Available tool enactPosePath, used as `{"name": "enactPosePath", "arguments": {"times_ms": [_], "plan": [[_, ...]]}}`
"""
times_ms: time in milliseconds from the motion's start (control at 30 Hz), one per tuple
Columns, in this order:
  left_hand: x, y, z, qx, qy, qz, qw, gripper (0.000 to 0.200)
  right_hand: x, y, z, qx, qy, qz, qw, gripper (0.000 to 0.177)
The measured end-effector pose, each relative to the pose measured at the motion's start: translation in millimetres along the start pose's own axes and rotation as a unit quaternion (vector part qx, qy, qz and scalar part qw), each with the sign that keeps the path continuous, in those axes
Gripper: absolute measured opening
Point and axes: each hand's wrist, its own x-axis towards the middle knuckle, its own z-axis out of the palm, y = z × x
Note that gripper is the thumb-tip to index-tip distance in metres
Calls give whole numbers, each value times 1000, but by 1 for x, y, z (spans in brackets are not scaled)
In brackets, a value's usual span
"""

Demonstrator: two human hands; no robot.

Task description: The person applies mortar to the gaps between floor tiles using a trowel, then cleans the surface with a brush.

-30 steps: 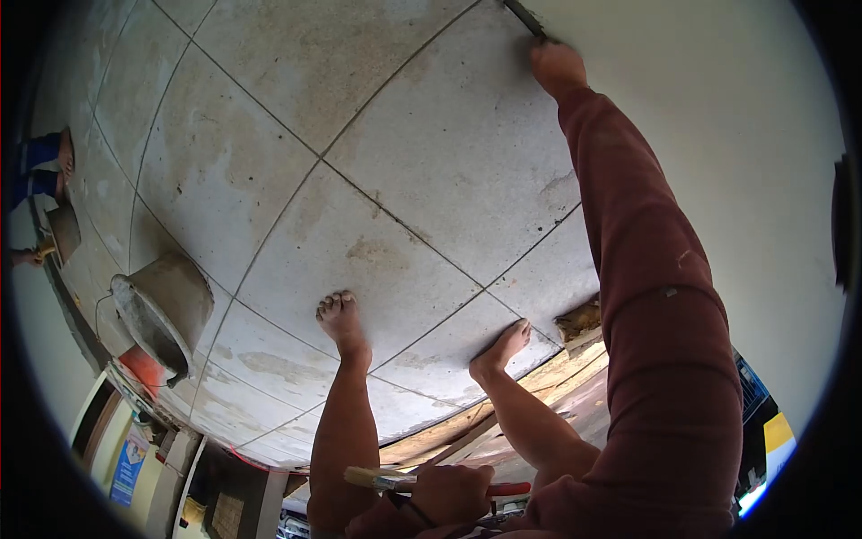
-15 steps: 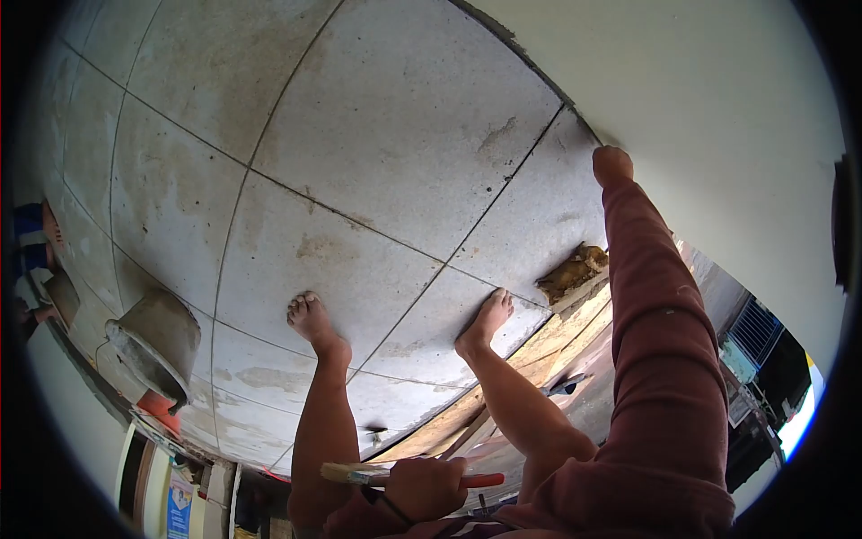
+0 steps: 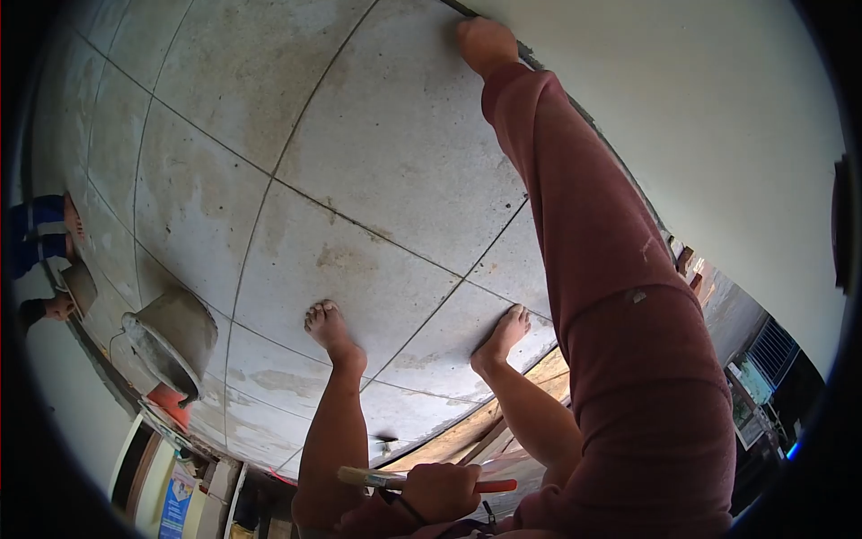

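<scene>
My left hand (image 3: 440, 491) is closed around a paintbrush (image 3: 498, 486), low in the view near my body. Its pale bristles point left and its red handle sticks out to the right. Far up at the top, my right hand (image 3: 488, 45) is curled shut against the floor's edge, where the tiles (image 3: 395, 108) meet the pale wall (image 3: 682, 99). Whatever its fingers hold, if anything, is hidden. A rough grey joint (image 3: 530, 56) runs along the foot of the wall beside that hand.
A grey, cement-stained bucket (image 3: 189, 332) stands to the left, with an orange-red object (image 3: 168, 404) by it. At the far left another person's hand (image 3: 61, 306) is at a greyish container (image 3: 81, 287). Wooden boards (image 3: 458, 428) border the tiles at lower right.
My right hand has slid up and left along the wall's foot, farther from my body. My left hand still grips the paintbrush. The view has shifted slightly.
</scene>
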Motion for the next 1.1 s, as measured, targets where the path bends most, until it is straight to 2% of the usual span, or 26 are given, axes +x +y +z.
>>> {"name": "enactPosePath", "arguments": {"times_ms": [67, 133, 167, 200, 233, 267, 300, 333, 367, 400, 433, 467, 500, 533, 567, 600, 667, 733, 800, 900, 933, 967, 1000, 1033, 1067, 1100], "plan": [[0, -5, 5, -65, 13, -25, 998, 28, -20, 14, 2, -29, -57, -12, 998, 22], [13, -26, 23, 37, 11, -1, 999, 28, -56, 39, -3, -74, -88, -8, 993, 24], [-9, 26, -21, -233, -13, -90, 968, 29, -81, 59, 0, -97, -117, -28, 988, 23], [-52, 55, -54, -205, -73, -64, 974, 27, -106, 78, 4, -124, -152, -15, 981, 22], [-104, 75, -93, -79, -202, 45, 975, 25, -133, 97, 6, -121, -146, -5, 982, 21], [-151, 95, -131, -12, -360, 151, 921, 23, -157, 112, 0, -114, -193, 50, 973, 19], [-184, 112, -163, 21, -502, 251, 827, 22, -183, 118, -11, -116, -206, 77, 969, 18], [-205, 123, -185, 24, -584, 302, 753, 20, -189, 122, -19, -121, -212, 102, 964, 16], [-209, 128, -192, 19, -608, 316, 728, 19, -179, 115, -23, -107, -188, 78, 973, 15], [-200, 130, -194, 16, -592, 310, 744, 18, -167, 99, -28, -93, -169, 55, 980, 14], [-201, 122, -190, 35, -562, 373, 738, 19, -140, 80, -24, -34, -95, 14, 995, 12], [-169, 109, -170, 26, -438, 276, 855, 18, -105, 54, -28, -29, -45, -14, 998, 11], [-120, 85, -126, -16, -270, 138, 953, 19, -68, 34, -19, -41, -4, -35, 999, 13], [-63, 59, -76, -90, -103, 8, 991, 20, -33, 18, -10, -65, 10, -68, 996, 15], [-4, 28, -26, -166, 16, -69, 984, 22, -3, 0, -12, -54, 2, -64, 996, 18], [32, -69, 63, 130, 173, 111, 970, 5, 15, -12, -17, -63, -36, -55, 996, 19], [29, -59, 47, 134, 162, 104, 972, 5, 10, -3, 7, -8, -8, 17, 1000, 21], [13, -42, 33, 121, 126, 101, 979, 4, -28, 19, 3, -97, -100, -25, 990, 23], [13, -24, 14, 167, 95, 103, 976, 5, -64, 53, 5, -107, -117, 10, 987, 23], [3, -2, -11, 47, 53, 56, 996, 13, -57, 47, -31, -105, -151, 44, 982, 21], [5, 3, -14, 9, 39, 41, 998, 15, -42, 39, -33, -85, -107, 12, 990, 18], [12, -22, 15, -153, 6, -16, 988, 15, -24, 21, -32, -64, -67, -16, 996, 15], [9, -21, 14, -150, 8, -12, 989, 15, -3, 8, -28, -70, -62, -43, 995, 14], [7, -19, 10, 11, 65, 55, 996, 15, 11, -1, -22, -73, -56, -68, 993, 13], [7, -16, 6, 173, 122, 120, 970, 14, 12, -1, -13, -68, -52, -62, 994, 13], [8, -13, 3, 76, 29, 38, 996, 19, 7, 0, -4, -71, -45, -68, 994, 14]]}}
